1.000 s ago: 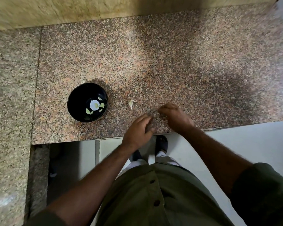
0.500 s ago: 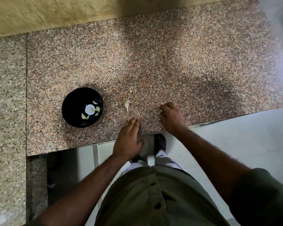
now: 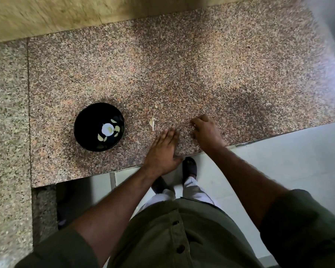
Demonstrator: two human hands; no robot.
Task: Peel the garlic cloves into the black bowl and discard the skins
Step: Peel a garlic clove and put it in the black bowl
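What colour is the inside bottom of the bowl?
White: the black bowl has a round white patch at its centre, with pale peeled cloves around it. Head view.

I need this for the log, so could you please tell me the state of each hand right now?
Left hand: open, fingers straight, flat on the granite counter, holding nothing.
Right hand: fingers curled on the counter; whether it holds anything cannot be told.

Speckled granite counter (image 3: 182, 64), beige wall (image 3: 66, 14) behind it, pale tiled floor (image 3: 278, 161), dark sandals (image 3: 190, 167)
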